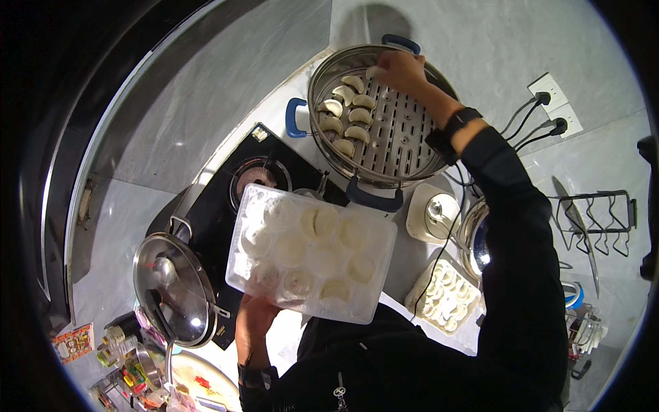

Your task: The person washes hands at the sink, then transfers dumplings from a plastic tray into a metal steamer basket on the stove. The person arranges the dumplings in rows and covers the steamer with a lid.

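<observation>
My left hand [256, 315] supports a translucent plastic box [314, 252] from below. Pale dumplings [323, 260] show in rows, apparently through its frosted plastic. At the far side of a large round metal steamer [404, 131], my right hand [403, 72] is slightly blurred, its fingertips on a dumpling [373, 72] partly hidden by them. Several more crescent dumplings [360, 116] lie in two rough columns on the left half of the slotted steamer plate. Bare slots show on the plate's right half.
A black gas hob [211, 268] lies left, bearing a glass-lidded pan [175, 288]. Right of the steamer stand a tub with a spoon [435, 213] and a container of more dumplings [445, 297]. A black cable [444, 247] hangs beside my right arm; a knife [582, 232] is in a wall rack.
</observation>
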A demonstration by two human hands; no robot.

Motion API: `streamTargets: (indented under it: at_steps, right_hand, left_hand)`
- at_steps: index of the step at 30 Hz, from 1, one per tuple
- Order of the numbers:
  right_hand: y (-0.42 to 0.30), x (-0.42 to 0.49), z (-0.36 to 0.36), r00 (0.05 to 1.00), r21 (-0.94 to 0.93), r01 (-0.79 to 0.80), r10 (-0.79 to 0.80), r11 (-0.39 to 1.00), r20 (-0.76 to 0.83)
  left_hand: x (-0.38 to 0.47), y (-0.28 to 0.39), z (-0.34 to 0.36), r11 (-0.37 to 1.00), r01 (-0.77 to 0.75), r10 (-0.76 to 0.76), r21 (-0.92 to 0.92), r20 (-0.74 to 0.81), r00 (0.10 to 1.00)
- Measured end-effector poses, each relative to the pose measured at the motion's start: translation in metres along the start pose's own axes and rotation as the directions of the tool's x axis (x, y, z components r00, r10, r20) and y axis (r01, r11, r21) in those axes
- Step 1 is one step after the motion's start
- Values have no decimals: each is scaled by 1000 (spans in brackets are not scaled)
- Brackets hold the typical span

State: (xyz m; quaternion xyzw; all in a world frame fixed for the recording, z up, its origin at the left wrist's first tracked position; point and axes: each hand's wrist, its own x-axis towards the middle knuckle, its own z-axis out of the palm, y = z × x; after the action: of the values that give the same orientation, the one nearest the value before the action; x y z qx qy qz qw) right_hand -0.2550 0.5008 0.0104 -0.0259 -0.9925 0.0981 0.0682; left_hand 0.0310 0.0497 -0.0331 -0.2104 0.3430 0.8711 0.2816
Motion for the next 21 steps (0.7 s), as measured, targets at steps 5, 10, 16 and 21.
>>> streamTargets:
  at_steps: [5, 10, 16, 21]
  right_hand:
    - [24, 28, 56, 945, -269, -144, 213, 952, 248]
    - [37, 33, 75, 925, -287, -180, 261, 941, 276]
    - [-16, -5, -6, 996, -69, 25, -31, 997, -89]
    - [-113, -136, -80, 811, 488, 528, -583, 695, -47]
  left_hand:
    - [0, 1, -4, 994, 15, -16, 110, 8, 1000]
    - [2, -1, -10, 995, 1, -2, 101, 4, 1000]
    - [-2, -2, -18, 998, -53, 48, 32, 151, 987]
    - [-11, 4, -9, 993, -15, 9, 119, 51, 999]
